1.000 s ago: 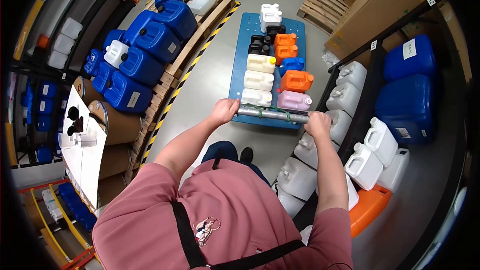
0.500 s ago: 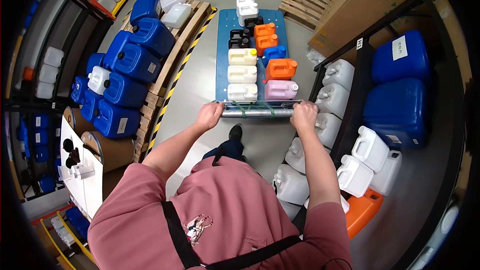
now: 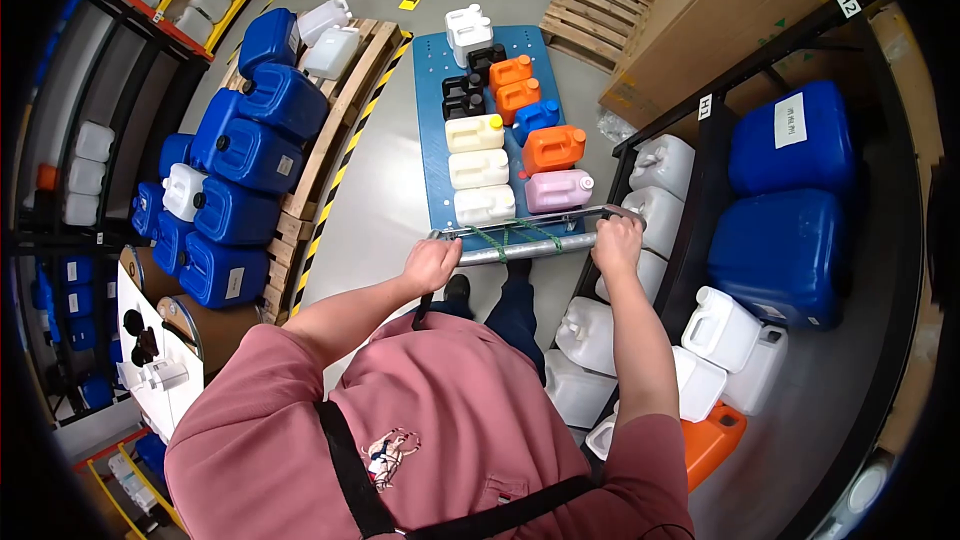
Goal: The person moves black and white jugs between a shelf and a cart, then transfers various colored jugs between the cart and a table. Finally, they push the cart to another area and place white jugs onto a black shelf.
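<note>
My left hand [image 3: 433,262] is wrapped round the left end of the metal push handle [image 3: 535,248] of a platform cart. At the handle's right end, my right hand [image 3: 618,240] grips it too. Green cord [image 3: 487,237] is tied across the handle frame. Beyond it lies the blue cart deck [image 3: 432,140], loaded with plastic jugs in two rows. Cream and white jugs [image 3: 478,168] and black ones [image 3: 462,100] stand on the left, with a white jug [image 3: 468,32] at the far end. Orange jugs [image 3: 553,148], a blue jug [image 3: 537,118] and a pink jug [image 3: 558,191] stand on the right.
On the left, a wooden pallet [image 3: 340,110] bears blue drums [image 3: 250,152] behind black-yellow floor tape [image 3: 340,180]. A black rack [image 3: 672,165] with white jugs and blue drums stands close on the right. Another pallet [image 3: 598,5] and a large carton [image 3: 715,15] are farther ahead.
The cart has turned slightly; its handle, level before, now slants up to the right. Both hands keep their hold. Both my legs now show below the handle, and the surroundings have shifted in view.
</note>
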### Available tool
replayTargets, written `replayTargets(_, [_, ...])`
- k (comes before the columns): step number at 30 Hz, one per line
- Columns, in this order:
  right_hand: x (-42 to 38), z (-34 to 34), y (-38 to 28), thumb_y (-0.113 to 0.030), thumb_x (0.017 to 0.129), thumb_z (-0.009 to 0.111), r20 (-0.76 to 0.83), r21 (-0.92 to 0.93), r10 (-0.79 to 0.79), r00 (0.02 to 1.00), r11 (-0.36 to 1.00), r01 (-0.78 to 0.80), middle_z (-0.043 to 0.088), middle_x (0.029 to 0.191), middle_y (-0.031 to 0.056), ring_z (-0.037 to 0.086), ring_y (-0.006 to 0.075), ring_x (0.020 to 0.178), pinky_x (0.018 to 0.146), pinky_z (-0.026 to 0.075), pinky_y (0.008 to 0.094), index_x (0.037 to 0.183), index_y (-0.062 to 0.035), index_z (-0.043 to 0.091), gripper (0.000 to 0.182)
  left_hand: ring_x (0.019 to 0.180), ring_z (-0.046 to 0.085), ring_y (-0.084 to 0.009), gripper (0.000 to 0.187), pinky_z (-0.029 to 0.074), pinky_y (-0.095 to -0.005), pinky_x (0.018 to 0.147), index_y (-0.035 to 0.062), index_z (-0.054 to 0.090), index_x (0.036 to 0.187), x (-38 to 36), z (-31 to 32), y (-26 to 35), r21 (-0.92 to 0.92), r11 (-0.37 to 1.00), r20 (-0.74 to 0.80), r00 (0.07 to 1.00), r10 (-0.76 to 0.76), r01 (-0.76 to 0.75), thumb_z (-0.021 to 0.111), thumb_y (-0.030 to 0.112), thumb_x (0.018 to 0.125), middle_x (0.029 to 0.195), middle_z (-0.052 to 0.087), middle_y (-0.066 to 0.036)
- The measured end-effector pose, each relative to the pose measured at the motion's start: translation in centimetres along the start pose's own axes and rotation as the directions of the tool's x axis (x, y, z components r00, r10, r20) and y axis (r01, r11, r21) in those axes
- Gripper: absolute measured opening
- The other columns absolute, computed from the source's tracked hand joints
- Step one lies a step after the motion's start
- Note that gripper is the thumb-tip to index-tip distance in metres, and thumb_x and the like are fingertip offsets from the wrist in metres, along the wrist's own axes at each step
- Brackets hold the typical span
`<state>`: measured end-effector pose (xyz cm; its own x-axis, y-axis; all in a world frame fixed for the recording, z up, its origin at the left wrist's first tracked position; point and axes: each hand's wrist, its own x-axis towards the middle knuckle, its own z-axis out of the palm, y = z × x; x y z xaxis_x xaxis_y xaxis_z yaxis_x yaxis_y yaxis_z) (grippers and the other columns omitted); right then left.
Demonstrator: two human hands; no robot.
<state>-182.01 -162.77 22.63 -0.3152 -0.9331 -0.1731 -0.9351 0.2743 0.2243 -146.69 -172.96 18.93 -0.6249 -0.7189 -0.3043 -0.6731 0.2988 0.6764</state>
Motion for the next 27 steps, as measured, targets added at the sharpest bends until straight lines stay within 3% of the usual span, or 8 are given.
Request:
replayTargets(4, [3.1, -0.7, 1.2, -0.015, 0.071, 0.076, -0.018, -0.001, -0.072, 0.997, 0.997, 0.072, 0.074, 0.091, 0.0073, 0.07, 0.0241, 0.095, 0.093, 0.047, 0.0384, 0.084, -0.0137, 0.078, 0.013, 0.083, 0.061, -0.0486, 0.06, 0.046, -0.0576, 0.079, 0.0014, 0.064, 0.071, 2.4, -1.1, 0.4, -0.045, 0.996, 0.005, 0.997, -0.075, 0.075, 0.034, 0.04, 0.105, 0.079, 0.066, -0.025])
replayTargets(6, [3.6, -1.0, 1.3, -0.017, 0.069, 0.078, 0.029, 0.031, -0.116, 0.993, 0.993, 0.115, 0.074, 0.088, 0.0071, 0.071, 0.0248, 0.091, 0.091, 0.048, 0.0395, 0.082, -0.0138, 0.077, 0.014, 0.083, 0.061, -0.0465, 0.061, 0.046, -0.0539, 0.079, 0.0009, 0.063, 0.073, 2.6, -1.6, 0.2, -0.01, 0.997, 0.051, 0.996, -0.072, 0.073, 0.032, 0.041, 0.106, 0.079, 0.066, -0.023])
replayTargets(13, [8.1, -2.8, -0.2, -0.015, 0.067, 0.075, -0.068, 0.082, -0.207, 0.976, 0.974, 0.213, 0.074, 0.082, 0.009, 0.072, 0.0267, 0.079, 0.088, 0.051, 0.0404, 0.079, -0.0136, 0.075, 0.012, 0.084, 0.061, -0.049, 0.056, 0.047, -0.0563, 0.081, 0.001, 0.065, 0.077, 5.4, -5.2, -1.3, -0.044, 0.994, -0.069, 0.992, -0.107, 0.105, 0.034, 0.039, 0.105, 0.083, 0.066, -0.026])
replayTargets(17, [12.9, -4.5, -1.5, -0.012, 0.064, 0.073, -0.066, 0.106, -0.229, 0.971, 0.966, 0.235, 0.073, 0.081, 0.0109, 0.072, 0.0289, 0.081, 0.081, 0.054, 0.0427, 0.078, -0.0115, 0.075, 0.014, 0.087, 0.061, -0.048, 0.056, 0.048, -0.055, 0.082, 0.0003, 0.065, 0.078, 9.0, -7.7, -2.9, -0.084, 0.985, -0.171, 0.971, -0.167, 0.154, 0.036, 0.041, 0.103, 0.086, 0.067, -0.026])
replayTargets(23, [22.7, -7.8, -3.3, -0.013, 0.072, 0.069, 0.094, 0.071, -0.201, 0.975, 0.978, 0.195, 0.075, 0.089, 0.0137, 0.074, 0.0302, 0.086, 0.082, 0.055, 0.0446, 0.086, -0.0111, 0.075, 0.015, 0.089, 0.061, -0.0478, 0.055, 0.048, -0.0539, 0.084, -0.0014, 0.067, 0.08, 16.9, -12.9, -4.6, -0.177, 0.949, -0.189, 0.937, -0.293, 0.261, 0.039, 0.042, 0.1, 0.088, 0.067, -0.028])
replayTargets(27, [28.2, -9.2, -4.9, -0.013, 0.074, 0.069, 0.046, 0.07, -0.224, 0.973, 0.973, 0.221, 0.075, 0.09, 0.0136, 0.074, 0.0317, 0.086, 0.081, 0.056, 0.0448, 0.088, -0.01, 0.075, 0.016, 0.092, 0.061, -0.0474, 0.053, 0.048, -0.0535, 0.087, -0.0003, 0.069, 0.081, 21.3, -16.6, -5.7, -0.181, 0.94, -0.221, 0.919, -0.325, 0.289, 0.04, 0.041, 0.098, 0.092, 0.068, -0.027])
